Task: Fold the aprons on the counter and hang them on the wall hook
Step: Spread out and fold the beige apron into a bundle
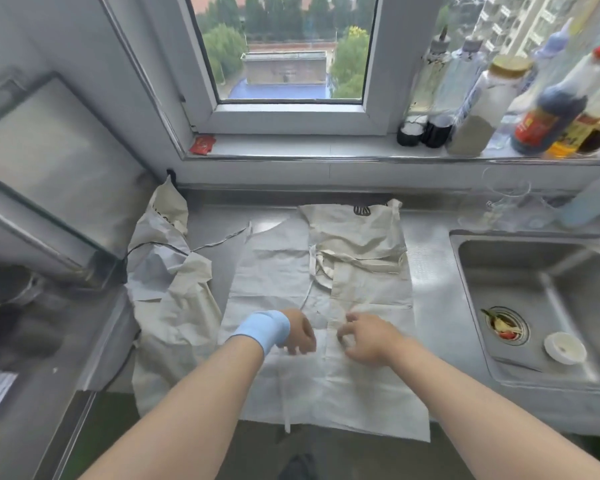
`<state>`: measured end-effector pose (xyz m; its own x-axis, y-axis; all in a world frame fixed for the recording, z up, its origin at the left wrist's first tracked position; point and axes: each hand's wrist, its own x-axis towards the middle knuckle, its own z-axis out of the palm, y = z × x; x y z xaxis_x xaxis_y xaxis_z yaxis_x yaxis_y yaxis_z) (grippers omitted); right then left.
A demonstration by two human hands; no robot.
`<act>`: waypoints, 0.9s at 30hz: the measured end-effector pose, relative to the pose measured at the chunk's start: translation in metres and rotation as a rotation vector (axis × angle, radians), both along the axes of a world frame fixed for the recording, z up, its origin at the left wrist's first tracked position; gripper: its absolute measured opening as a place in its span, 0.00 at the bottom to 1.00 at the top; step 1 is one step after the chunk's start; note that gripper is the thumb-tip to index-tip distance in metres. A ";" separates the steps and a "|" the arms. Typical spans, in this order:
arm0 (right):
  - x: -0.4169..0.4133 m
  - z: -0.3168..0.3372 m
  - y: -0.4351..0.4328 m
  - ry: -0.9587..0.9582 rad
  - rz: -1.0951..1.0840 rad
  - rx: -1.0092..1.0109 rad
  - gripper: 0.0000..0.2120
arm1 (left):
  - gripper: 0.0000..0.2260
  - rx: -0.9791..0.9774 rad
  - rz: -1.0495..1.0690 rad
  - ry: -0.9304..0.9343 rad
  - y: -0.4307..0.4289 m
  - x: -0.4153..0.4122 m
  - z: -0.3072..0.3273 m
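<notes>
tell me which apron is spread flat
The centre apron, under the left hand and right hand; the left apron lies crumpled in a heap.

Single head-mounted wide-angle view: looks forward and down, close above the stainless-steel counter [426, 271], facing the far white-framed window [284, 112].

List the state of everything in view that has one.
Flat apron, spread on counter, right side folded over.
Second apron, crumpled at counter's left.
Left hand, on flat apron, grip unclear.
Right hand, fingers curled at fold edge, grip unclear.
Window, shut.
Sink, scraps in strainer.
</notes>
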<state>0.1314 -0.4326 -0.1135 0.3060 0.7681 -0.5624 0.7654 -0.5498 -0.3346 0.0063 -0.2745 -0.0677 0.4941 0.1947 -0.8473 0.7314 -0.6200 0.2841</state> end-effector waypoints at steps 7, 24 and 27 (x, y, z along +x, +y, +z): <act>0.014 0.007 -0.001 -0.078 -0.086 0.045 0.31 | 0.25 0.384 0.092 -0.191 0.005 0.011 -0.026; 0.130 0.025 0.077 -0.218 -1.017 0.340 0.21 | 0.19 0.152 0.381 -0.291 0.121 0.118 -0.016; 0.157 0.018 0.086 -0.029 -1.173 0.299 0.27 | 0.26 0.161 0.501 -0.318 0.128 0.147 -0.021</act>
